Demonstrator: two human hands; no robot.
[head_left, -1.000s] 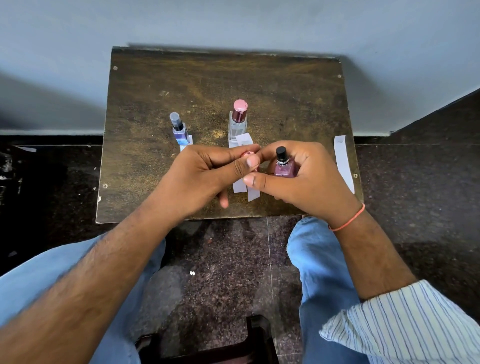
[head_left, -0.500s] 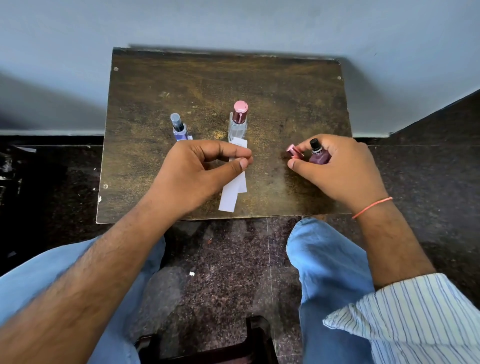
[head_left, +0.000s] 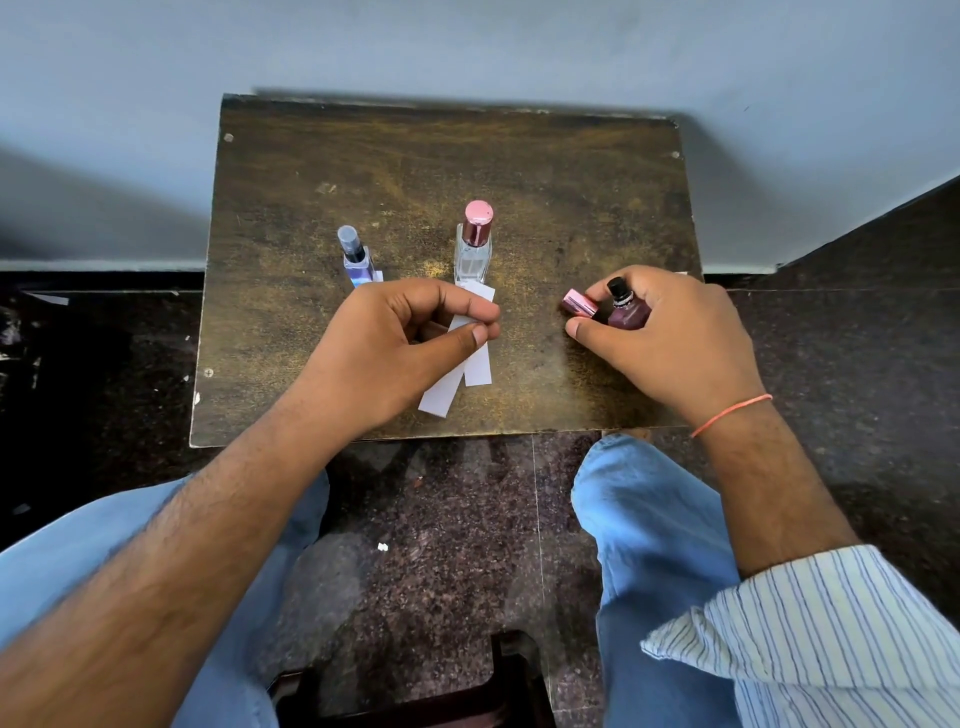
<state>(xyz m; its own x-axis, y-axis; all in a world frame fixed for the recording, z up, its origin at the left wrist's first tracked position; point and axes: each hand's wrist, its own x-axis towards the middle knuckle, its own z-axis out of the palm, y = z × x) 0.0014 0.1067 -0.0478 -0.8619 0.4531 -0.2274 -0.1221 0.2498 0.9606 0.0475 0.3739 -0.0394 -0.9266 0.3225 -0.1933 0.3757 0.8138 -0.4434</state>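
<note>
Just right of the clear bottle (head_left: 472, 254) and a bit nearer: holding the purple bottle (head_left: 628, 314) upright in the right hand (head_left: 670, 338), fingers curled round it, black spray top bare. Pinching the pink cap (head_left: 579, 303) in that same hand too, between finger and thumb, close beside the spray top.

Right in front of the clear bottle: pinching a white paper strip (head_left: 440, 397) in the left hand (head_left: 384, 348), thumb tip pressed to finger, long end pointing toward the near edge of the table (head_left: 571, 182). Crossing over a second strip (head_left: 479, 369) lying flat in front of the clear bottle. Left of the clear bottle: a blue bottle (head_left: 356, 260), standing up.

Looks like getting ready to spray the strip. To do it well:

- Bring strip and purple bottle close together, in front of the clear bottle.
- Keep the purple bottle straight up.
- Turn the little spray hole toward the paper and away from the face.
- Hold the strip by its top end only, to keep fingers dry.
- Mind the cap: hard to press the top with it in the same hand, so maybe set it down just right of the clear bottle first.
- Press once, softly.
- Take care not to bump the clear bottle, probably easy to tip.
</note>
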